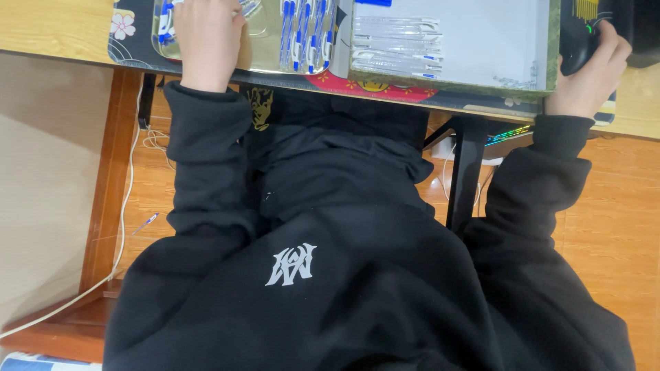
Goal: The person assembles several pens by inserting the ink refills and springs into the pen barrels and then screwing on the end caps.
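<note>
Up along the near edge of the tabletop (pixel 48 31), both hands are at work. Left hand (pixel 206 41) lies palm-down on a shiny metal tray (pixel 265 58); its fingers run out past the top of the view, so how far they spread, and whether they grip anything, I cannot tell. Blue-and-white pens (pixel 306 34) lie in a loose row in the tray just to the hand's right, a few more by its left side. Over at the right end of the tabletop, the right hand (pixel 588 79) curls around a black computer mouse (pixel 576 45), fingers bent and closed over its right flank, palm resting at the table's near edge.

Between the hands sits a white board with a green rim (pixel 495 41), and clear plastic pen sleeves (pixel 395 45) are stacked at its left edge. A dark mat with flower prints (pixel 127 34) lies under the tray. Black sleeves and a hooded top fill the foreground (most of the view, really). Below, a wooden floor (pixel 612 220), a black table leg (pixel 464 175) and white cables (pixel 127 199) show.
</note>
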